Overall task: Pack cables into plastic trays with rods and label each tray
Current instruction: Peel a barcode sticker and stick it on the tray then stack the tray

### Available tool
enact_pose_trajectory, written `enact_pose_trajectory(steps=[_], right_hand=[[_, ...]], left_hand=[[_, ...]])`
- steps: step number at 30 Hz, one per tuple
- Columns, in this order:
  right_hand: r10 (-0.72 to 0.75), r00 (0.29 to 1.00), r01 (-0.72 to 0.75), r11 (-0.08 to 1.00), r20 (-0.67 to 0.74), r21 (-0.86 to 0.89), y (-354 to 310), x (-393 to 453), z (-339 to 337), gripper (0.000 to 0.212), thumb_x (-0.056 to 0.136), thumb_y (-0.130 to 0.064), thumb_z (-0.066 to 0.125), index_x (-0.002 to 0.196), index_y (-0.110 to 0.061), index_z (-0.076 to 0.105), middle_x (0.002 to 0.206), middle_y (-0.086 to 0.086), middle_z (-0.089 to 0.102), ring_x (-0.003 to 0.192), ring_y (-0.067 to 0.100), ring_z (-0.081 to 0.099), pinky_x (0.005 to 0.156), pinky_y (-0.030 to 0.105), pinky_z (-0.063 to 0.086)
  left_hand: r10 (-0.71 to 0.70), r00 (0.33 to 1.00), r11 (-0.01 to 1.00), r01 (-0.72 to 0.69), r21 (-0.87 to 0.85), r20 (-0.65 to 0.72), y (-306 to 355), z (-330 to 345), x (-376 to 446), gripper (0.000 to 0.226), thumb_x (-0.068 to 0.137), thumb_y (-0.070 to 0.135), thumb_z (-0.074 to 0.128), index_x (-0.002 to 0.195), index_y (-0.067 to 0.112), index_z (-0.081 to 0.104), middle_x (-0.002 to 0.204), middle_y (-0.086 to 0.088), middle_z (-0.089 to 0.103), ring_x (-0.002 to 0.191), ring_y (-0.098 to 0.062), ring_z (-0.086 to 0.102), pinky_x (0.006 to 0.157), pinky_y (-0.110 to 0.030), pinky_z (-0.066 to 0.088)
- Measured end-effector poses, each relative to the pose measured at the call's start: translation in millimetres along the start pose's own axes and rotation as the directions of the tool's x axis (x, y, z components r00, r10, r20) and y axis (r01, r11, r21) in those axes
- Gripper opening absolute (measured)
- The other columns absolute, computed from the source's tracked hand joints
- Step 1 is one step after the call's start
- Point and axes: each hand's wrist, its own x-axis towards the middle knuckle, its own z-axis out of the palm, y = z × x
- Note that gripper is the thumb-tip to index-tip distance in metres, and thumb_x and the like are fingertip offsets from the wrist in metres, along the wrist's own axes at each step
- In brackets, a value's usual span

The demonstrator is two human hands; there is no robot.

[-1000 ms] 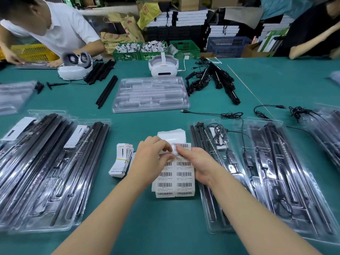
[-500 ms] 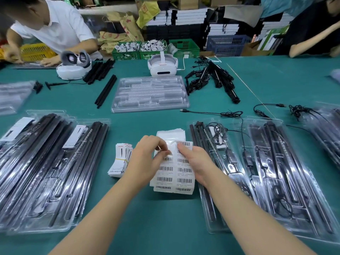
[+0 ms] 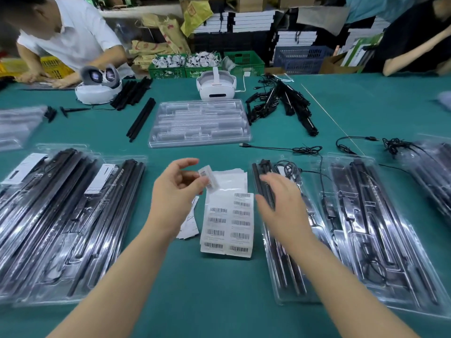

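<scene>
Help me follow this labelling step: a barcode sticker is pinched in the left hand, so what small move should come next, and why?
Probably carry the sticker in the left hand right, to the tray beside the label sheet, and press it on. It is already off the sheet, that tray shows no label, and the right hand hovers open over it.

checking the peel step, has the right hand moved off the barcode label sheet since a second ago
Yes. The right hand has left the barcode label sheet and moved right, now over the packed tray beside it.
</scene>
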Motion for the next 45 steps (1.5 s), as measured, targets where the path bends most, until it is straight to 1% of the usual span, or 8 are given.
enact_pose_trajectory(steps=[4, 8, 14, 18, 24, 29, 38, 45], right_hand=[[0.04, 0.953, 0.059, 0.949, 0.3, -0.311, 36, -38, -58, 0.051, 0.091, -0.052, 0.056, 0.137, -0.031, 0.052, 0.137, -0.014, 0.054, 0.133, 0.009, 0.042, 0.118, 0.036, 0.029], [0.217, 0.818, 0.053, 0.894, 0.533, -0.445, 75, -54, -107, 0.073, 0.087, -0.062, 0.059, 0.15, -0.043, 0.028, 0.156, -0.027, 0.023, 0.149, 0.001, 0.003, 0.124, 0.038, 0.002], [0.276, 0.633, 0.049, 0.919, 0.724, -0.392, 86, -49, -127, 0.118, 0.068, -0.058, 0.08, 0.15, -0.053, -0.005, 0.118, -0.055, -0.029, 0.109, -0.019, -0.044, 0.106, 0.027, -0.017], [0.222, 0.669, 0.101, 0.918, 0.709, -0.383, 92, -53, -116, 0.117, 0.065, -0.062, 0.081, 0.152, -0.053, 0.002, 0.159, -0.029, -0.003, 0.141, 0.002, -0.033, 0.12, 0.044, -0.018], [0.194, 0.703, 0.138, 0.907, 0.684, -0.399, 100, -58, -103, 0.116, 0.063, -0.062, 0.082, 0.151, -0.051, 0.008, 0.158, -0.032, 0.003, 0.131, -0.005, -0.043, 0.116, 0.043, -0.022], [0.219, 0.698, 0.118, 0.904, 0.681, -0.412, 102, -57, -103, 0.122, 0.062, -0.065, 0.081, 0.154, -0.047, 0.003, 0.143, -0.035, -0.011, 0.095, -0.019, -0.06, 0.107, 0.037, -0.024], [0.206, 0.693, 0.141, 0.901, 0.691, -0.41, 101, -58, -105, 0.121, 0.064, -0.069, 0.077, 0.156, -0.042, 0.003, 0.162, -0.025, 0.003, 0.138, 0.001, -0.037, 0.117, 0.045, -0.022], [0.189, 0.7, 0.148, 0.905, 0.689, -0.398, 104, -58, -105, 0.122, 0.064, -0.07, 0.076, 0.156, -0.041, 0.002, 0.162, -0.024, 0.003, 0.141, 0.003, -0.035, 0.118, 0.045, -0.021]], left_hand=[[-0.081, 0.973, 0.995, 0.067, 0.07, 0.218, 4, 27, -21, 0.025, 0.084, 0.002, 0.076, 0.097, 0.023, 0.074, 0.075, 0.005, 0.07, 0.071, -0.011, 0.066, 0.071, -0.022, 0.054], [-0.161, 0.865, 0.975, 0.063, 0.215, 0.475, 3, 68, -41, 0.012, 0.086, 0.009, 0.074, 0.089, 0.021, 0.074, 0.075, 0.005, 0.073, 0.066, -0.006, 0.064, 0.065, -0.019, 0.052], [-0.287, 0.794, 0.937, 0.116, 0.329, 0.536, -10, 132, -59, 0.008, 0.083, 0.021, 0.081, 0.081, 0.016, 0.074, 0.066, 0.01, 0.069, 0.055, 0.002, 0.057, 0.054, -0.012, 0.044], [-0.383, 0.763, 0.901, 0.186, 0.391, 0.52, -16, 155, -64, 0.01, 0.082, 0.022, 0.082, 0.084, 0.015, 0.076, 0.071, 0.006, 0.071, 0.057, -0.001, 0.059, 0.055, -0.015, 0.044], [-0.425, 0.793, 0.859, 0.199, 0.472, 0.437, -21, 170, -68, 0.011, 0.081, 0.015, 0.081, 0.075, 0.017, 0.073, 0.079, -0.002, 0.073, 0.068, -0.011, 0.062, 0.067, -0.027, 0.052], [-0.439, 0.804, 0.826, 0.185, 0.532, 0.402, -29, 170, -68, 0.017, 0.08, 0.016, 0.081, 0.068, 0.021, 0.07, 0.065, 0.007, 0.065, 0.056, -0.005, 0.053, 0.054, -0.021, 0.041], [-0.376, 0.851, 0.772, 0.068, 0.632, 0.367, -33, 176, -76, 0.019, 0.077, 0.016, 0.079, 0.067, 0.023, 0.065, 0.068, 0.005, 0.067, 0.058, -0.008, 0.059, 0.057, -0.021, 0.048], [-0.268, 0.875, 0.674, -0.128, 0.727, 0.403, -36, 179, -85, 0.022, 0.075, 0.022, 0.082, 0.088, 0.022, 0.064, 0.093, 0.0, 0.067, 0.082, -0.02, 0.065, 0.075, -0.032, 0.054]])
